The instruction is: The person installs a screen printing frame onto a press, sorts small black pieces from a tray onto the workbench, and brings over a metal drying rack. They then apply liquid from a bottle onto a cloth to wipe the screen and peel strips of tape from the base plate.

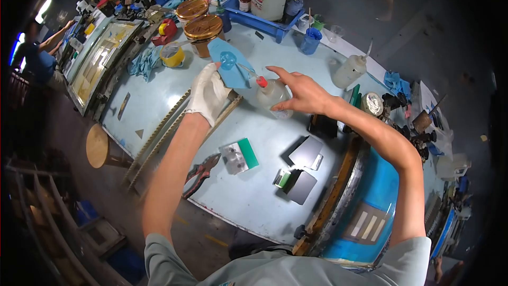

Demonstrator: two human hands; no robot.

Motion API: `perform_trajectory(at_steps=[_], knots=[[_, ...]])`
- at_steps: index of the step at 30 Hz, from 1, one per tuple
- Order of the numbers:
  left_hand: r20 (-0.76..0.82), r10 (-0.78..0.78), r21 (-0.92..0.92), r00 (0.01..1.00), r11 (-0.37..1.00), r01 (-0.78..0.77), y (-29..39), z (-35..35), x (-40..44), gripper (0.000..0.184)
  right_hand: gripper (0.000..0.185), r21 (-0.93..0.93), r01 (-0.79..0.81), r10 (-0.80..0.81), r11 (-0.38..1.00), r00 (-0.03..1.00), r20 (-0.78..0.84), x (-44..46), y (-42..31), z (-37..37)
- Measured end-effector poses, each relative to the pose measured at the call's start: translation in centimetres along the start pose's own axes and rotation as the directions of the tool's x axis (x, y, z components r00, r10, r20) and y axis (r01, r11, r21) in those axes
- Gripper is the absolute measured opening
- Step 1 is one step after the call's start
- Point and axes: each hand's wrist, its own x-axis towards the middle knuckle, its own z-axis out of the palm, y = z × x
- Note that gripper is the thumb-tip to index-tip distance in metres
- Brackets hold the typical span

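Observation:
My left hand (208, 92), in a white glove, holds a blue wipe (237, 76) by its near edge. A darker, wet-looking round patch shows on the wipe. My right hand (304, 92) grips a translucent squeeze bottle (271, 98) with a red cap, its thin nozzle tilted toward the wipe. Just below my left hand lie long notched rails (168, 128). Closer to my body are a grey-and-green block (239, 156), red-handled pliers (202, 175) and two dark flat plates (306, 152).
Copper-lidded cans (203, 27), yellow tape (172, 55) and a blue tray (259, 20) with a large jug stand at the back. A second squeeze bottle (350, 71) is to the right. A framed blue screen (365, 206) lies at lower right. Another person (39, 58) works at far left.

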Motion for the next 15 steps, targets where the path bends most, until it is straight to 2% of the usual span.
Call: perform_trajectory(at_steps=[2,4,6,7,8,10,12,13,14,15], knots=[[0.007,-0.002,-0.017,1.0,1.0,0.002,0.1,1.0,-0.4,0.028,0.102,0.038,-0.019,0.02,0.999,1.0,-0.006,0.3,0.6,-0.9],[0.023,0.057,-0.021,0.998,0.998,-0.057,-0.4,0.2,-0.3,0.032,0.104,0.116,-0.121,0.126,0.986,0.991,-0.038,0.9,2.0,-1.6],[0.132,0.078,0.093,0.988,0.992,-0.091,-0.6,0.6,-1.1,0.033,0.106,0.101,-0.133,0.152,0.986,0.967,-0.207,1.6,3.2,-1.5],[0.192,0.088,0.147,0.977,0.982,-0.118,-0.5,0.9,-1.6,0.034,0.109,0.174,-0.17,0.212,0.97,0.943,-0.258,2.1,4.2,-0.9],[0.161,0.064,0.13,0.985,0.988,-0.085,-0.4,1.4,-1.9,0.041,0.112,0.2,-0.221,0.272,0.954,0.922,-0.275,2.3,5.0,-0.4],[0.056,0.056,0.156,0.997,0.986,-0.064,-0.8,3.3,-3.9,0.039,0.115,0.254,-0.287,0.345,0.924,0.911,-0.227,2.3,6.7,0.4],[-0.007,0.068,0.239,0.998,0.969,-0.065,-0.9,5.1,-6.3,0.04,0.118,0.362,-0.217,0.317,0.907,0.916,-0.245,1.3,8.5,1.1],[-0.045,0.078,0.273,0.996,0.96,-0.063,-1.2,5.3,-7.6,0.04,0.12,0.346,-0.282,0.389,0.895,0.873,-0.295,0.0,6.8,0.4],[-0.066,0.111,0.267,0.992,0.959,-0.09,-1.9,4.8,-8.4,0.042,0.113,0.444,-0.233,0.404,0.865,0.848,-0.344,-1.6,4.5,-0.5],[-0.077,0.119,0.337,0.99,0.937,-0.086,-2.3,5.2,-9.6,0.041,0.108,0.497,-0.14,0.344,0.856,0.872,-0.347,-3.6,1.7,-1.1]])
